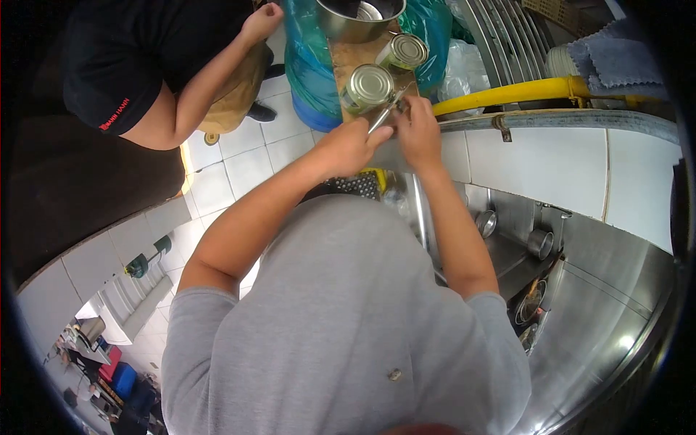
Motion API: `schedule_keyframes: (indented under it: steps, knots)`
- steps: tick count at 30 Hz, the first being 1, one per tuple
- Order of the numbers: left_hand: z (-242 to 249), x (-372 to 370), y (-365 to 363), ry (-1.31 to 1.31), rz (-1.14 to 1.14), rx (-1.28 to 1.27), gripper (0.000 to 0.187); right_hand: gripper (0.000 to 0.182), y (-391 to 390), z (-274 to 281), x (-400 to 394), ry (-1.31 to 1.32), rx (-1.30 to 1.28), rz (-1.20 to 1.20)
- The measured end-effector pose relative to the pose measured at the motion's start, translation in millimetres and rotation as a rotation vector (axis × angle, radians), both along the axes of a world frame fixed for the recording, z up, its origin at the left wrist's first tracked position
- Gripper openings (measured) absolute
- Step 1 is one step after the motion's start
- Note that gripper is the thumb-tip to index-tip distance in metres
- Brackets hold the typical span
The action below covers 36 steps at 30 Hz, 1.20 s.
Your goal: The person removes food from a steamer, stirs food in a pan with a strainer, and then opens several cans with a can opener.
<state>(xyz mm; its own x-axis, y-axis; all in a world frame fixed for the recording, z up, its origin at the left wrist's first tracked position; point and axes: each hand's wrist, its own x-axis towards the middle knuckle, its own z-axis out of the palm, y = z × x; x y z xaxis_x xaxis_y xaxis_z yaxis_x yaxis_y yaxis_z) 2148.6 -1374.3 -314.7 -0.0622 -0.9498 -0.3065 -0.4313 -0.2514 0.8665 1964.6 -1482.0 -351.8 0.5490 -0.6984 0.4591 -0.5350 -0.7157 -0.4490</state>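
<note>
My left hand (354, 148) is closed around the handle of a silvery metal can opener (383, 117). Close beside it, my right hand (419, 134) has its fingers bent in at the opener's head; they hide much of it. The opener's tip is at the near edge of a tin can (368, 85), and whether it bites the rim cannot be made out. This can stands upright on a wooden board (349, 56), its ridged lid facing up. A second can (406, 53) stands just behind it to the right.
A metal pot (359, 25) is at the board's far end. Green plastic bags (310, 65) flank the board, with a blue bin (313, 107) below. A person in black (156, 65) is at the left. A yellow pipe (507, 94) runs to the right above white tiles.
</note>
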Motion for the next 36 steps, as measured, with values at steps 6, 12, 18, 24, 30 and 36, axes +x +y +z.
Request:
schedule_keyframes:
  steps: [6,12,18,24,30,36]
  knots:
    - [-2,8,1,0.051,0.002,-0.056,0.063,0.052,-7,13,11,-0.239,1.125,-0.279]
    - [-9,11,-2,0.020,-0.020,0.012,0.059,0.046,12,30,4,0.027,0.012,-0.078]
    - [-9,17,-5,-0.004,-0.077,0.009,0.057,0.045,-9,-4,18,-0.273,0.697,-0.116]
    - [-13,17,-1,0.005,-0.066,-0.006,0.055,0.052,-1,26,8,-0.209,1.083,-0.248]
    - [-15,16,-5,-0.015,-0.076,0.010,0.054,0.051,6,20,-6,0.060,0.094,-0.013]
    - [8,24,-6,0.041,-0.115,0.036,0.056,0.058,-7,5,13,-0.068,0.843,-0.244]
